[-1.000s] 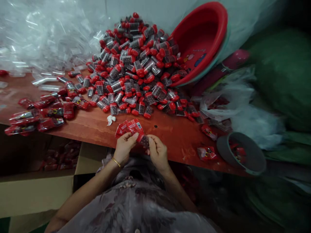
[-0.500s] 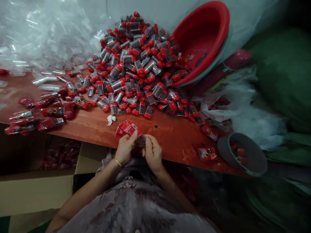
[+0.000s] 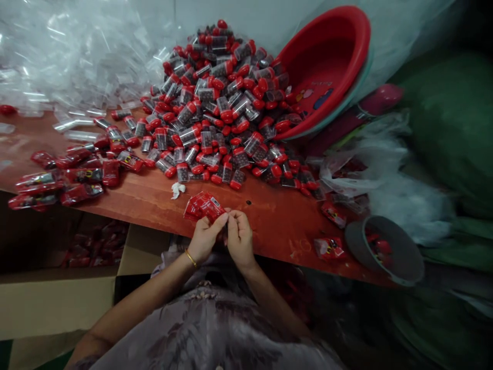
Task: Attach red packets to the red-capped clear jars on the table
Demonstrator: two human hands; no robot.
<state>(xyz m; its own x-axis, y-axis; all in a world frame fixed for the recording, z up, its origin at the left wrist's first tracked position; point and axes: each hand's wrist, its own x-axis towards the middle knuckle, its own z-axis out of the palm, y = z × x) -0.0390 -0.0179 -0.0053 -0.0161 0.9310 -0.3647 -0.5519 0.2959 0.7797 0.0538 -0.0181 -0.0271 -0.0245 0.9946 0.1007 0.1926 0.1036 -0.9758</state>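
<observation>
Several red printed packets point(image 3: 203, 204) fan out over the table's front edge, held by my left hand point(image 3: 207, 237), its thumb and fingers closed on them. My right hand point(image 3: 239, 237) is pinched against the left fingertips at the packets' right end. What lies between its fingers is hidden. Beyond the hands rises a large pile of clear tubes with red caps and dark contents point(image 3: 211, 113). A crumpled white scrap point(image 3: 177, 190) rests just behind the packets.
Clear empty sleeves point(image 3: 77, 56) heap at the back left, with filled red packs point(image 3: 82, 176) before them. A red basin point(image 3: 327, 61) leans at the back right. A grey bowl point(image 3: 356, 246) stands front right, and a cardboard box point(image 3: 57, 303) sits below left.
My hands have come closer together, fingertips now meeting. The dark item seen between them earlier is now mostly hidden. The whole view has shifted slightly.
</observation>
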